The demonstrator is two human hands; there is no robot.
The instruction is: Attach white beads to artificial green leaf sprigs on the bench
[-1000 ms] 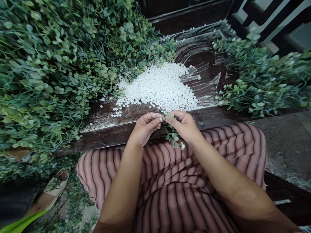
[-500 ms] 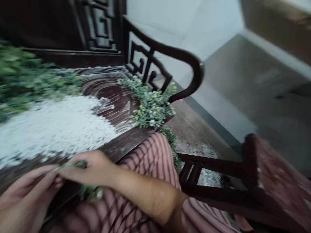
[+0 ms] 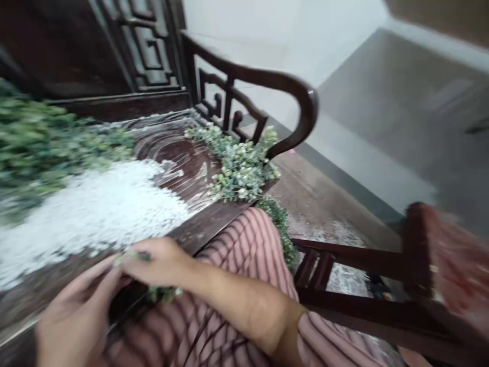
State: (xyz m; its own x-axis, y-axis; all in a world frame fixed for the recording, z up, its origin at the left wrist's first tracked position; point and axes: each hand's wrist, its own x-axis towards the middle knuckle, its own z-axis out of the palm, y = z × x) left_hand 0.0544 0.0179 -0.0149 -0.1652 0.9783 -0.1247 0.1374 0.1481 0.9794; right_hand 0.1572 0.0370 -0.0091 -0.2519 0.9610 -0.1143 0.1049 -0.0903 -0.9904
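Both my hands meet low at the left, over the front edge of a dark wooden bench. My left hand (image 3: 82, 306) pinches one end of a leafy green sprig (image 3: 142, 256), its fingertips touching those of the other hand. My right hand (image 3: 162, 262) is closed around the same sprig, and leaves poke out under its palm. Fingers cover most of the stem. Just beyond the hands spreads a heap of small white pieces (image 3: 114, 206) on the bench seat (image 3: 181, 158). A bunch of green sprigs with whitish tips (image 3: 242, 168) lies by the armrest.
A large pile of green sprigs (image 3: 34, 142) covers the seat's left side. The curved armrest (image 3: 282, 79) rises at the back right. Below it, more greenery (image 3: 275, 216) sits beside my knee. A dark wooden stool (image 3: 416, 244) stands at right, near the pale wall (image 3: 244, 30).
The view has shifted slightly, so both hands appear farther right. They stay together on the sprig, and the piles on the bench look the same.
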